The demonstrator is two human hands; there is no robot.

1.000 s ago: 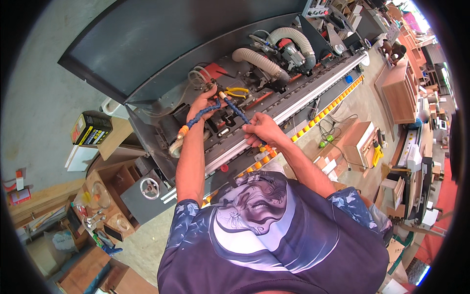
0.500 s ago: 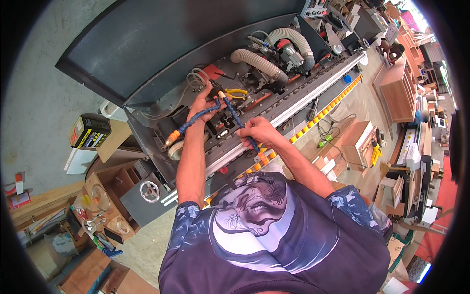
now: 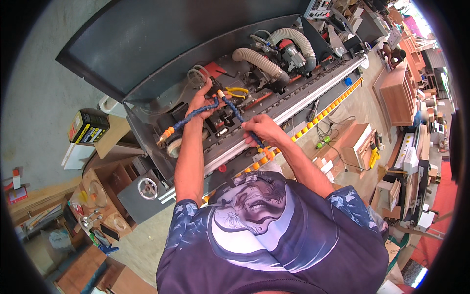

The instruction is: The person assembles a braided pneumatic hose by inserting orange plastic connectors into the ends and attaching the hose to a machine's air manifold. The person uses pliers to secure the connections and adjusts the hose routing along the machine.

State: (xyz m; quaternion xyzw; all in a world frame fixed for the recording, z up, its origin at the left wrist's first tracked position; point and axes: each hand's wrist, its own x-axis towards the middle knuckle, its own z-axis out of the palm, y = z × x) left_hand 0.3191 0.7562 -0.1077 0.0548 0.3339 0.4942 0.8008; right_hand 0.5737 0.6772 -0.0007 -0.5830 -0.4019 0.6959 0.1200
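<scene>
Two blue segmented flexible hoses with orange ends hang over the open machine bed. My left hand (image 3: 198, 104) is closed around the dark block (image 3: 214, 88) where both hoses start; part of that block is hidden by the fingers. One blue hose (image 3: 188, 119) crosses over my left wrist to an orange nozzle. Lower along the other blue hose (image 3: 236, 112), my right hand (image 3: 263, 129) pinches it near its orange end (image 3: 266, 156). Yellow-handled pliers (image 3: 238, 91) lie on the machine just right of my left hand.
The machine's raised dark cover (image 3: 161, 44) stands behind. Ribbed grey ducts (image 3: 257, 60) and a motor (image 3: 293, 55) sit to the right. A silver rail (image 3: 313, 100) and a row of yellow rollers (image 3: 329, 109) run along the front. A handwheel (image 3: 148, 188) is at the left end.
My right hand has shifted slightly right along with the lower part of its hose. My left hand stays at the block, and the other hose's nozzle has moved slightly left.
</scene>
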